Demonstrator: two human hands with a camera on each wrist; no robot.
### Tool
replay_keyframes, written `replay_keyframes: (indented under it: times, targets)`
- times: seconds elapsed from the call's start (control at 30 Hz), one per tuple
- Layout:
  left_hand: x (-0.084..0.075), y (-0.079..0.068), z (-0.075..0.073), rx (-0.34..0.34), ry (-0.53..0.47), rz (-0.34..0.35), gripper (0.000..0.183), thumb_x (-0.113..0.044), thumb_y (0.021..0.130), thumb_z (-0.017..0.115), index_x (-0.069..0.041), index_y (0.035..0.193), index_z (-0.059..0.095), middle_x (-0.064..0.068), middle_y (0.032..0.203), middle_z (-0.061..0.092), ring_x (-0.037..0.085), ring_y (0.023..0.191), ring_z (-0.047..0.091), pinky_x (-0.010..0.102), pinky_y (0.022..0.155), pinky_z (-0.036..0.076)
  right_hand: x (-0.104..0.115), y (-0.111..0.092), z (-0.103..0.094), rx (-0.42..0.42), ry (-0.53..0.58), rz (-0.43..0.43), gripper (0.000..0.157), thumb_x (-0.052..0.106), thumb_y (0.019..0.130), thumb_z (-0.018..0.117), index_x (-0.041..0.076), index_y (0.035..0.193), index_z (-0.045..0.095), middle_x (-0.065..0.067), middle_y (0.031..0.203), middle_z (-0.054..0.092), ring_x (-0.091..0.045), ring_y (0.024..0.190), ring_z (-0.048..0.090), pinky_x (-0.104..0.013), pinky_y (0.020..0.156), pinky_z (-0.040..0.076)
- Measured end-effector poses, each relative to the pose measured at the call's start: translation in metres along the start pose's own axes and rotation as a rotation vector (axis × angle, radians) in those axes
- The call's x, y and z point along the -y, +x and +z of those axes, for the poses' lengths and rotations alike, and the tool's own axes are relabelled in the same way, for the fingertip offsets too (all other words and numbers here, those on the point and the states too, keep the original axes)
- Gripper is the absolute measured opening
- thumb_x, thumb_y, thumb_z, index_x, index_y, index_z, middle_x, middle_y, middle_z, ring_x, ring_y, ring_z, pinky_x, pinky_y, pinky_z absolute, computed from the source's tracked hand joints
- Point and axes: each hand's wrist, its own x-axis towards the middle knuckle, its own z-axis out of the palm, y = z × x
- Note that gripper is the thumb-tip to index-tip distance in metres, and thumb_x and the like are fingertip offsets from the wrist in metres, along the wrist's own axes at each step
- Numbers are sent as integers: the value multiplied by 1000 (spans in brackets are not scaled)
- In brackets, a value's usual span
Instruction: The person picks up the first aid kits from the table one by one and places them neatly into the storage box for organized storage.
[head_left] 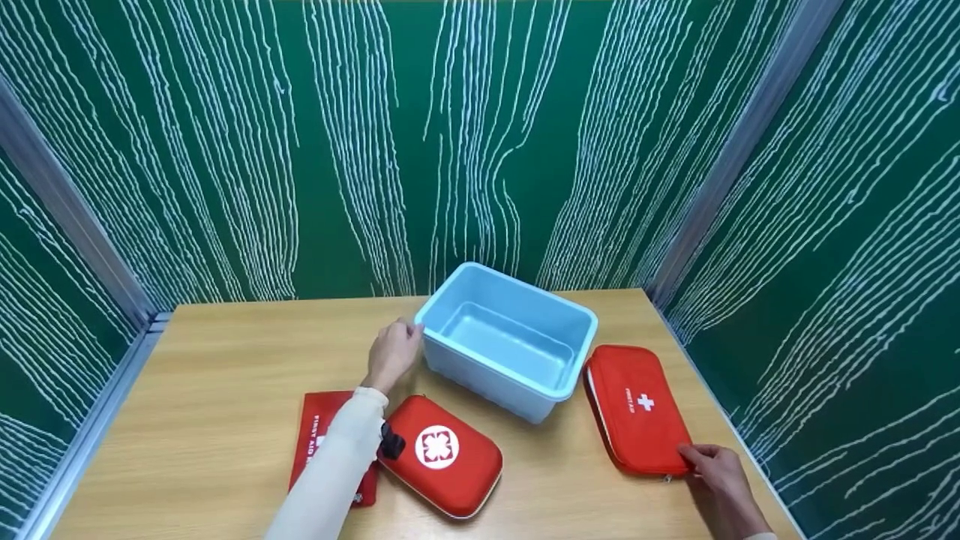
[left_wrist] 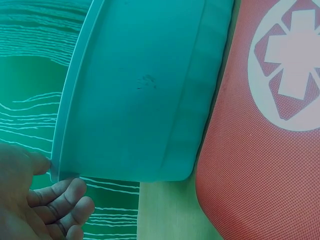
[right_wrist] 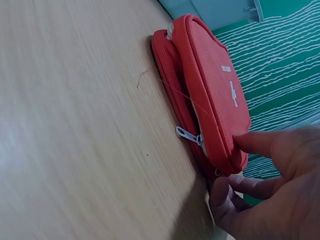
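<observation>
From my head feed, I have the light-blue bin just below mid-frame, the left hand pinching its left rim. At lower right lies the red first-aid pouch (head_left: 637, 420), long axis stretching up and slightly left from the nearer right hand (head_left: 721, 478), thumb and fingers closed on its corner.

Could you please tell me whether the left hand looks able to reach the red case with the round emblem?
Probably yes: the red case lies nearby with nothing apparent between, though the left hand, gripping the blue bin, must let go.
</observation>
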Motion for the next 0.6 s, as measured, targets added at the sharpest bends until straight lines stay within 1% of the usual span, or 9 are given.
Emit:
replay_keyframes:
  times: [0.07, 0.13, 0.23, 0.33, 0.43, 0.5, 0.6]
  targets:
    - [0, 0, 0, 0, -1, -1, 28, -36, 101, 49, -11, 109, 59, 5, 86, 58, 20, 80, 58, 27, 70, 46, 1, 0, 0, -4, -39, -14, 53, 16, 97, 60, -10, 136, 35, -18, 108, 57, -25, 93, 58, -33, 85, 50]
    - [0, 0, 0, 0, -3, -3, 28, -36, 101, 49, -11, 109, 59, 5, 87, 58, 20, 81, 58, 27, 71, 46, 2, 0, -1, 3, -63, -17, 51, 16, 98, 59, -11, 135, 35, -18, 107, 58, -25, 92, 58, -32, 84, 51]
    - [0, 0, 0, 1, -6, -6, 27, -36, 102, 49, -12, 108, 59, 5, 87, 58, 20, 82, 58, 28, 72, 47, 2, 1, 0, 14, -25, 9, 49, 14, 98, 60, -7, 135, 36, -18, 115, 55, -27, 99, 58, -34, 90, 51]
    - [0, 1, 0, -1, -6, -8, 27, -36, 102, 49, -11, 108, 59, 5, 88, 58, 20, 84, 58, 29, 74, 47, 1, 2, 2, 30, 42, 41, 47, 12, 96, 61, -2, 134, 36, -20, 126, 49, -31, 109, 54, -38, 100, 47]
    - [0, 1, 0, -3, -2, -9, 27, -35, 101, 50, -10, 107, 59, 5, 89, 58, 20, 84, 57, 29, 74, 46, 1, 3, 2, 26, 56, 40, 43, 12, 95, 63, 1, 129, 38, -20, 127, 47, -33, 111, 52, -40, 103, 45]
    - [0, 2, 0, -10, 18, 3, 27, -34, 101, 50, -9, 106, 60, 6, 88, 58, 20, 83, 57, 30, 72, 45, 0, 2, 2, 28, 38, 9, 42, 12, 95, 63, -1, 127, 38, -20, 122, 49, -32, 107, 53, -38, 99, 48]
    - [-1, 3, 0, -18, 44, 15, 28, -33, 101, 50, -8, 103, 61, 6, 86, 57, 20, 81, 56, 30, 69, 44, 0, 3, 1, 11, -5, -40, 41, 13, 95, 63, -3, 123, 39, -16, 108, 54, -26, 94, 56, -32, 85, 51]
